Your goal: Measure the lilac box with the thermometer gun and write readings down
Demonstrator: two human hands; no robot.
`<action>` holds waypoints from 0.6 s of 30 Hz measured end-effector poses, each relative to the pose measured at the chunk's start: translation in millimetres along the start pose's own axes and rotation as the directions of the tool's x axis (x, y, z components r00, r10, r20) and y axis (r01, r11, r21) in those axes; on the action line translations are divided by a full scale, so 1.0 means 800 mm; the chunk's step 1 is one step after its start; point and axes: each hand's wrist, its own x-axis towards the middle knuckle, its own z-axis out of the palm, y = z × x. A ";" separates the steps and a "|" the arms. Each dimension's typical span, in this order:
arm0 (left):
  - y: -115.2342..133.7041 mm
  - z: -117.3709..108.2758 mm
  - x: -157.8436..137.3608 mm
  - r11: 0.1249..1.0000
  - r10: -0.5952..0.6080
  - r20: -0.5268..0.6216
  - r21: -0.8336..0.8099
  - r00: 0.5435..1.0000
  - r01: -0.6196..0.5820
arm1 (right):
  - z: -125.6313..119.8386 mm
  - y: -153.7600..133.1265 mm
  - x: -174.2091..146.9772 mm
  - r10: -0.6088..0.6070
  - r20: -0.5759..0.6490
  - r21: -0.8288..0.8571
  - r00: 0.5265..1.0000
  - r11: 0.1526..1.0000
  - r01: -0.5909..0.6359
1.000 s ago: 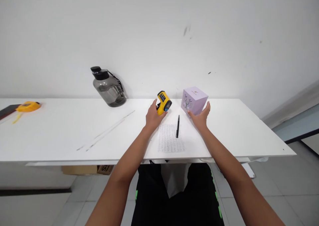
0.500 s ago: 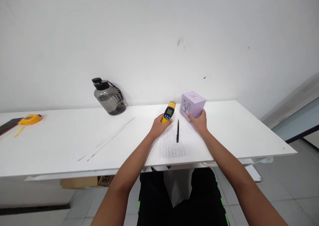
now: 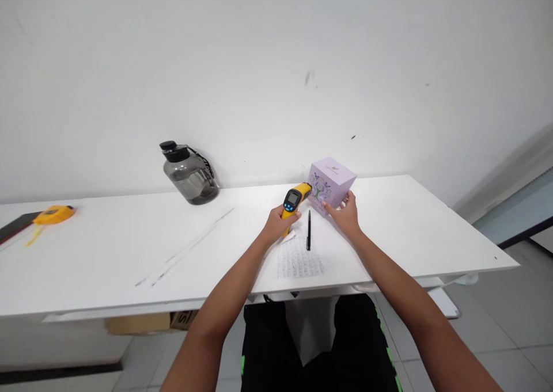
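Observation:
My left hand (image 3: 277,225) is wrapped round the grip of a yellow and black infrared thermometer (image 3: 293,199). Its nose points right, close to the printed side of a lilac box (image 3: 333,173); whether they touch I cannot tell. My right hand (image 3: 345,213) grips the box at its lower right, thumb on the printed face, and the box looks tilted. Between my hands a black pen (image 3: 309,231) lies on a sheet of paper (image 3: 298,259) covered in handwriting.
A grey see-through bottle (image 3: 190,176) with a black lid stands by the wall on the left. Farther left, a yellow tape measure (image 3: 55,214) lies beside a dark flat object (image 3: 17,226). The white table (image 3: 440,236) ends at the right. Below it, a cardboard box (image 3: 138,323) shows.
My left hand has turned the thermometer so its nose swings right, nearer the box. The box has shifted slightly left and turned in my right hand.

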 end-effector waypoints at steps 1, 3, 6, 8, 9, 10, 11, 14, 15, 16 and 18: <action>0.000 0.000 0.000 1.000 0.003 0.005 0.006 1.000 -0.003 | 0.000 0.000 -0.001 -0.015 0.005 -0.016 1.000 1.000 0.015; 0.000 0.001 -0.001 1.000 0.011 0.011 0.015 1.000 -0.012 | -0.001 0.001 -0.002 -0.035 0.031 -0.032 0.999 0.999 0.036; -0.002 0.001 -0.001 0.999 0.023 0.020 0.022 1.000 -0.023 | -0.001 0.003 -0.003 -0.057 0.064 -0.032 0.996 0.998 0.059; -0.004 0.001 -0.001 0.999 0.022 0.027 0.027 0.999 -0.023 | 0.000 0.004 -0.004 -0.068 0.072 -0.038 0.995 0.997 0.071; -0.005 0.001 -0.001 0.999 0.020 0.031 0.027 0.999 -0.020 | 0.000 0.004 -0.004 -0.072 0.076 -0.040 0.994 0.996 0.075; -0.006 0.001 -0.001 0.999 0.019 0.033 0.026 0.999 -0.020 | 0.000 0.004 -0.004 -0.074 0.082 -0.039 0.994 0.996 0.077; -0.006 0.001 -0.001 1.000 0.020 0.035 0.024 0.999 -0.020 | 0.001 0.004 -0.005 -0.073 0.088 -0.035 0.993 0.996 0.076; -0.005 0.001 -0.001 1.000 0.019 0.037 0.006 0.999 -0.019 | 0.001 0.000 -0.005 -0.065 0.101 -0.017 0.993 0.998 0.067; -0.005 0.001 -0.001 1.000 0.017 0.041 0.000 0.999 -0.017 | 0.001 -0.001 -0.006 -0.063 0.103 -0.012 0.993 0.998 0.065; -0.004 0.001 -0.001 1.000 0.015 0.043 -0.004 0.999 -0.014 | 0.001 -0.002 -0.006 -0.062 0.104 -0.010 0.993 0.998 0.063; -0.003 0.000 -0.001 1.000 0.015 0.036 -0.006 0.999 -0.014 | 0.001 -0.004 -0.007 -0.061 0.105 -0.006 0.993 0.998 0.062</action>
